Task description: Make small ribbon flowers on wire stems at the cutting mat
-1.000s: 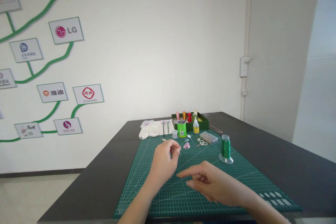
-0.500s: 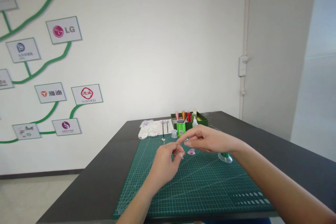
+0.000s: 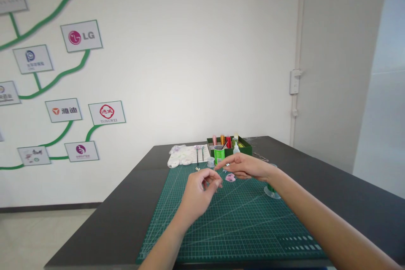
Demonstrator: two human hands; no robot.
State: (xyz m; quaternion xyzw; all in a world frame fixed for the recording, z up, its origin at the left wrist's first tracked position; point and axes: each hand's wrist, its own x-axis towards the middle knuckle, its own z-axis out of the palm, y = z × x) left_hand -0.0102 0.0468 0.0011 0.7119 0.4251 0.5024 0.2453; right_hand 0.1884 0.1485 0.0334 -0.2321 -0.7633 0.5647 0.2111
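My left hand (image 3: pixel 198 192) has thumb and fingers curled together; I can't tell what they pinch. My right hand (image 3: pixel 251 166), low near me a second ago, is now up beside it, index finger extended, its grip unclear. The pinkish petal (image 3: pixel 230 177) just below it has shifted slightly rightward. My forearm now partly covers the green spool (image 3: pixel 272 193).

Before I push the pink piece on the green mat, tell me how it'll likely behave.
The pink piece looks small and thin, so it's probably light and perhaps floppy. Lying low on the green mat, it would likelier slide than roll.
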